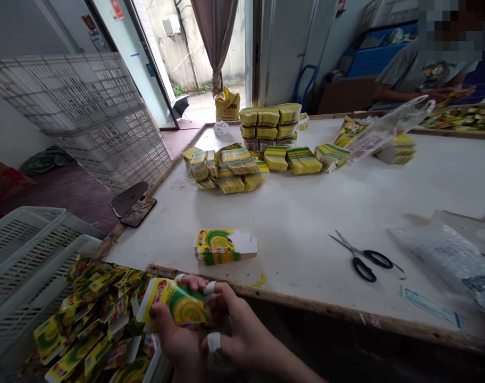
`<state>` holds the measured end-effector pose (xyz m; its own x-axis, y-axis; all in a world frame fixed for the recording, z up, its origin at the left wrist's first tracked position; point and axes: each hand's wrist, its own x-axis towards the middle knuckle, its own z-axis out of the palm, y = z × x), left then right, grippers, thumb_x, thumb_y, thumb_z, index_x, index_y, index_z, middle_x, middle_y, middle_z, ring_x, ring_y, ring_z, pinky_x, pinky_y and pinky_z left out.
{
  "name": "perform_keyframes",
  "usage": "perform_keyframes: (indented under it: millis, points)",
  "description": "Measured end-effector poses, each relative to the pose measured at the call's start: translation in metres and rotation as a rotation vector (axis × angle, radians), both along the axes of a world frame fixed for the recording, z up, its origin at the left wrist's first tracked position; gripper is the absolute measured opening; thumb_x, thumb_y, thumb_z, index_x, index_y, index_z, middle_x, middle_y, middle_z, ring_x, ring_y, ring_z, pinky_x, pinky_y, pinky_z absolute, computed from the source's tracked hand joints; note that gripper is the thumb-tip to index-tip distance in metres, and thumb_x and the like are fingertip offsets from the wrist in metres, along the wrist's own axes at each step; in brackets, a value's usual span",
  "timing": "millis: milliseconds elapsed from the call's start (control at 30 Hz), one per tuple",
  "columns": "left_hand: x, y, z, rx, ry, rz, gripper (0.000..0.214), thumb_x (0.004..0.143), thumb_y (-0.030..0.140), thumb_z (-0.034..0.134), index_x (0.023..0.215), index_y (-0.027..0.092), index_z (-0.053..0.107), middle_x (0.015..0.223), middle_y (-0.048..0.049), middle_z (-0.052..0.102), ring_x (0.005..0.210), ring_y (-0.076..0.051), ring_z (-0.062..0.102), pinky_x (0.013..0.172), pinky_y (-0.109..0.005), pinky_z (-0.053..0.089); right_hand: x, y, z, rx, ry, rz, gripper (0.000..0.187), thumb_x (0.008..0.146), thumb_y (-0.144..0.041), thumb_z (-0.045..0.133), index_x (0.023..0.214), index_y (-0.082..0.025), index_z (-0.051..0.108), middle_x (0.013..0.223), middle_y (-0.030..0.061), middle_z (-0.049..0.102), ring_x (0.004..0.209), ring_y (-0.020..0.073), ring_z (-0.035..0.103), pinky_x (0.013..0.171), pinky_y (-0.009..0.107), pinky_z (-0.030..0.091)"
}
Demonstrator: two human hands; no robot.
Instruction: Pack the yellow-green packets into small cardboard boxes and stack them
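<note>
Both my hands hold one small yellow-green printed carton below the table's near edge. My left hand grips it from underneath with fingers curled round it. My right hand, with white tape on fingertips, pinches its right end. Beneath the hands a white crate is full of several loose folded cartons of the same print. On the white table just beyond lies a small stack of flat cartons.
Bundled stacks of cartons sit at the table's far side. Black scissors and a clear plastic bag lie to the right. Two phones rest on the left edge. Another person works at the far right. White crates lean on the wall.
</note>
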<state>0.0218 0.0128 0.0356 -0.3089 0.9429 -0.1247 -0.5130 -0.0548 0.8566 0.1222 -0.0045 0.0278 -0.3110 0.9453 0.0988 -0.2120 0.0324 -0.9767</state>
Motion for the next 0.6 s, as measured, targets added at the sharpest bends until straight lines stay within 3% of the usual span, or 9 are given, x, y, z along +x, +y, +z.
perform_keyframes:
  millis: [100,233,333,433,500,533,600]
  points:
    - [0.006,0.002,0.005,-0.045,-0.038,0.004,0.060,0.080,0.077,0.036,0.083,0.024,0.064,0.067,0.0004,0.059,0.069,-0.017,0.061,0.069,-0.029,0.056,0.000,-0.001,-0.004,-0.063,0.011,0.027,0.051,0.059,-0.010,0.075,0.105,-0.022,0.055,0.082,-0.0043,0.052,0.071,0.0127,0.046,0.063,0.022,0.040]
    - [0.008,0.000,-0.011,-0.117,-0.095,0.018,0.073,0.051,0.086,0.061,0.083,0.020,0.068,0.074,-0.0025,0.066,0.074,-0.021,0.065,0.066,-0.031,0.057,0.009,0.007,-0.010,-0.180,0.048,-0.069,0.039,0.065,-0.020,0.077,0.099,-0.021,0.058,0.075,-0.0042,0.054,0.069,0.0135,0.049,0.066,0.024,0.043]
    - [0.003,-0.003,-0.029,-0.164,-0.054,0.072,0.053,0.048,0.059,0.084,0.080,0.020,0.070,0.074,-0.0004,0.071,0.068,-0.018,0.067,0.060,-0.026,0.056,0.020,0.012,-0.009,-0.170,0.060,-0.140,0.020,0.072,-0.023,0.073,0.087,-0.019,0.060,0.075,-0.0017,0.057,0.070,0.0145,0.052,0.065,0.025,0.043]
    - [-0.009,-0.005,-0.039,-0.172,0.105,0.172,0.033,0.052,0.039,0.089,0.074,0.020,0.072,0.069,0.0023,0.073,0.063,-0.014,0.067,0.060,-0.021,0.055,0.036,0.014,-0.006,-0.054,-0.042,-0.209,0.007,0.078,-0.023,0.067,0.075,-0.018,0.063,0.072,-0.0006,0.058,0.066,0.0140,0.053,0.061,0.024,0.043]
    - [-0.023,-0.005,-0.033,-0.132,0.170,0.029,0.040,0.053,0.051,0.086,0.074,0.019,0.074,0.072,-0.0011,0.075,0.066,-0.017,0.069,0.064,-0.024,0.058,0.050,0.014,-0.004,0.110,-0.169,-0.256,0.007,0.081,-0.020,0.063,0.075,-0.018,0.066,0.071,0.0000,0.059,0.064,0.0133,0.054,0.059,0.023,0.042]
    - [-0.030,-0.004,-0.028,-0.117,0.176,-0.122,0.051,0.054,0.063,0.080,0.079,0.019,0.075,0.077,-0.0049,0.077,0.073,-0.022,0.071,0.069,-0.029,0.059,0.058,0.014,-0.002,0.215,-0.249,-0.263,0.010,0.083,-0.017,0.060,0.078,-0.018,0.068,0.073,0.0011,0.060,0.065,0.0135,0.055,0.059,0.023,0.043]
    - [-0.045,-0.003,-0.013,-0.090,0.138,-0.443,0.088,0.055,0.089,0.052,0.098,0.016,0.075,0.100,-0.0148,0.076,0.094,-0.034,0.070,0.082,-0.044,0.058,0.072,0.013,0.004,0.447,-0.437,-0.237,0.018,0.089,-0.014,0.054,0.086,-0.020,0.071,0.078,0.0033,0.065,0.071,0.0149,0.056,0.063,0.024,0.044]
